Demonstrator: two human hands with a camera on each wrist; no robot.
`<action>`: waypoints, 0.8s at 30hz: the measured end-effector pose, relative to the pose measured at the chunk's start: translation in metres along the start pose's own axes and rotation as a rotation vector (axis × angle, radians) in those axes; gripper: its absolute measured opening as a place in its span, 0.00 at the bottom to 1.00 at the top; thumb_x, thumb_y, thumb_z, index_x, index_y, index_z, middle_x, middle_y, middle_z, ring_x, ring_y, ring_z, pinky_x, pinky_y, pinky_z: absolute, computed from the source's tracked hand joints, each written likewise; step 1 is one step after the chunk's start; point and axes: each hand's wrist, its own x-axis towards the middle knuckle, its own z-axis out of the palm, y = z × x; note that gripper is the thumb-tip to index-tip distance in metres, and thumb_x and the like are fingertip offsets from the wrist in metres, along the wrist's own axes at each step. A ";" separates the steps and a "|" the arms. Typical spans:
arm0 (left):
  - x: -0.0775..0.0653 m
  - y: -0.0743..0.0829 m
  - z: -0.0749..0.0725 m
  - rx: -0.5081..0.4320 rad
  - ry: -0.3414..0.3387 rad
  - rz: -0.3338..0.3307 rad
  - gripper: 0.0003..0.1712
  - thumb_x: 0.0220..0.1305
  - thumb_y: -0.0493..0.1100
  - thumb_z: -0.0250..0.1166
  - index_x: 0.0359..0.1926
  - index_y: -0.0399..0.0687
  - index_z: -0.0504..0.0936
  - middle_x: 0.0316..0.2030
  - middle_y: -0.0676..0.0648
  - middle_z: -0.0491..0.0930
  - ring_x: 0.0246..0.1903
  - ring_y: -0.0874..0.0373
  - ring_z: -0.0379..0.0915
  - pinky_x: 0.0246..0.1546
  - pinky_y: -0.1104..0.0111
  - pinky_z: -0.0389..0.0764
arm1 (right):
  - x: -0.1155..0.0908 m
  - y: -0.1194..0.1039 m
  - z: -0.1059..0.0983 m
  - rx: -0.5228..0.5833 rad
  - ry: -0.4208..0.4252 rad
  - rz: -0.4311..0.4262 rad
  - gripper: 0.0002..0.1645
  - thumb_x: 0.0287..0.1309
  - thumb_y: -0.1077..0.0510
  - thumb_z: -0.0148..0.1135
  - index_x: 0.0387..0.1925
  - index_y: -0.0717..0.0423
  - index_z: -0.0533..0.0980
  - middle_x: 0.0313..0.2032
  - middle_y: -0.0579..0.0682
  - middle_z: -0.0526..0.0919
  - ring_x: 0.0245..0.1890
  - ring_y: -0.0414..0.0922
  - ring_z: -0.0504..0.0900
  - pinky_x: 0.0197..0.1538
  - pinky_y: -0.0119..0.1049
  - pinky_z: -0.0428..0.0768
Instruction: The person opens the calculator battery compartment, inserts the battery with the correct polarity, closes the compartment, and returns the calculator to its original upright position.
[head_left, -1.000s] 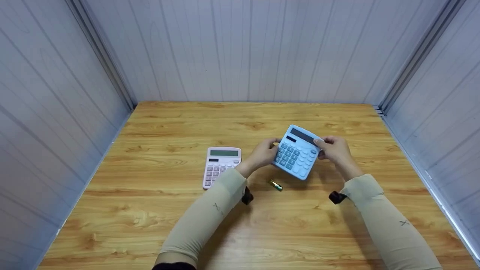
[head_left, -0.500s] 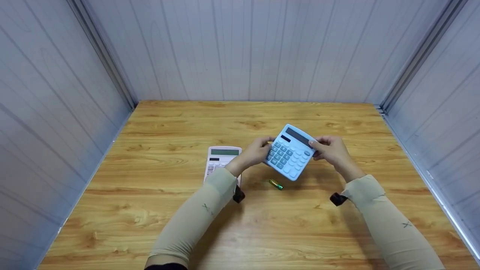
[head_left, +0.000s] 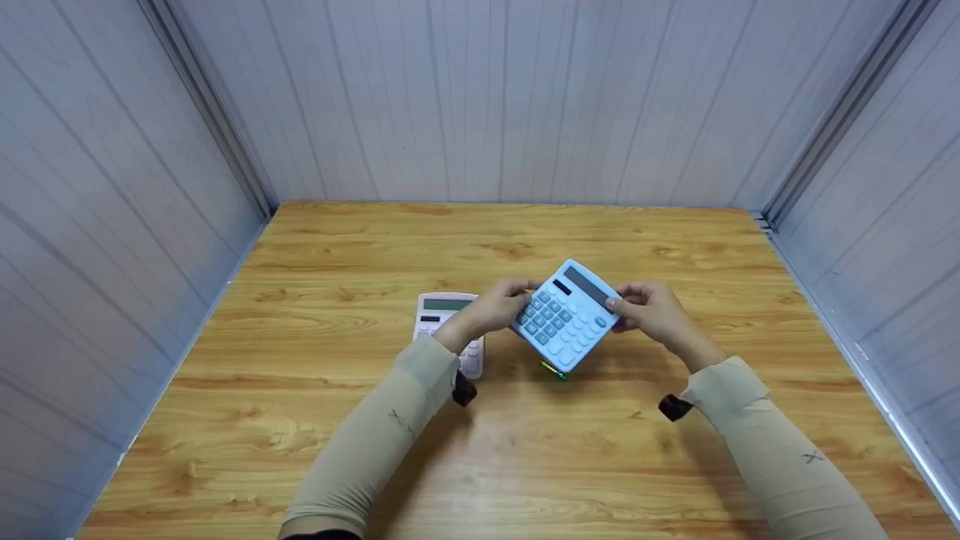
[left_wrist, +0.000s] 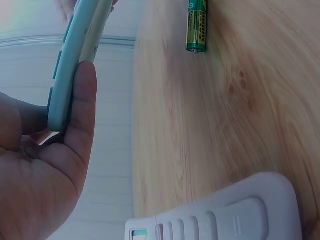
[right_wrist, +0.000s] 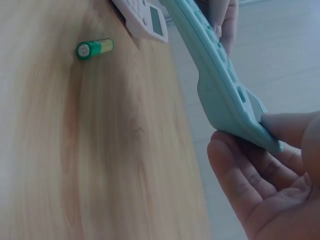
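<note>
A pink calculator point(head_left: 472, 360) lies face up on the wood-grain table point(head_left: 315, 405), left of centre; a green-and-gold battery point(left_wrist: 197, 27) lies to its right. Pale walls point(head_left: 502, 105) stand left, right and far.

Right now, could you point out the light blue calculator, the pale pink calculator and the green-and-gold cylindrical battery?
Light blue calculator point(head_left: 568, 315), head view: on its keypad.
Pale pink calculator point(head_left: 444, 305), head view: on its display.
Green-and-gold battery point(right_wrist: 96, 48), right wrist view: on its casing's side.
</note>
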 end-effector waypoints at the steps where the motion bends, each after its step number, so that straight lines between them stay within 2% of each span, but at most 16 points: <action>1: 0.000 -0.001 -0.001 0.006 -0.002 -0.003 0.25 0.86 0.33 0.45 0.75 0.37 0.76 0.45 0.42 0.87 0.36 0.62 0.83 0.36 0.72 0.86 | 0.000 0.000 0.001 -0.007 -0.014 -0.003 0.20 0.79 0.63 0.61 0.62 0.75 0.78 0.43 0.54 0.93 0.37 0.39 0.91 0.43 0.34 0.92; 5: -0.003 -0.002 -0.006 0.017 -0.016 -0.022 0.26 0.84 0.32 0.44 0.75 0.38 0.77 0.44 0.43 0.88 0.34 0.63 0.83 0.34 0.72 0.86 | -0.002 0.000 0.006 -0.032 -0.069 -0.022 0.22 0.80 0.64 0.60 0.67 0.75 0.75 0.49 0.62 0.91 0.39 0.40 0.91 0.43 0.34 0.92; 12: -0.006 -0.003 -0.014 -0.017 -0.019 -0.090 0.25 0.85 0.34 0.46 0.74 0.36 0.77 0.43 0.44 0.87 0.34 0.62 0.84 0.32 0.72 0.87 | -0.003 -0.006 0.010 -0.035 -0.118 -0.059 0.26 0.79 0.65 0.58 0.70 0.76 0.72 0.51 0.66 0.90 0.38 0.40 0.91 0.41 0.33 0.91; 17: -0.007 -0.003 -0.017 -0.113 -0.005 -0.101 0.24 0.86 0.37 0.47 0.74 0.38 0.77 0.41 0.46 0.87 0.33 0.61 0.86 0.32 0.71 0.88 | -0.005 -0.013 0.013 0.010 -0.088 -0.057 0.27 0.78 0.65 0.58 0.72 0.74 0.71 0.47 0.59 0.90 0.36 0.40 0.91 0.39 0.33 0.91; 21: -0.007 -0.002 -0.018 -0.178 0.016 -0.079 0.24 0.87 0.39 0.47 0.74 0.36 0.77 0.39 0.47 0.88 0.31 0.61 0.86 0.31 0.71 0.88 | -0.006 -0.016 0.014 0.102 -0.037 -0.059 0.29 0.77 0.66 0.59 0.73 0.74 0.71 0.40 0.49 0.91 0.33 0.38 0.89 0.35 0.30 0.89; 24: -0.009 -0.001 -0.017 -0.192 0.022 -0.053 0.24 0.88 0.41 0.47 0.73 0.35 0.77 0.41 0.43 0.89 0.31 0.60 0.86 0.30 0.69 0.88 | -0.006 -0.016 0.014 0.171 0.001 -0.057 0.29 0.76 0.67 0.59 0.73 0.74 0.70 0.35 0.44 0.91 0.30 0.38 0.89 0.32 0.29 0.88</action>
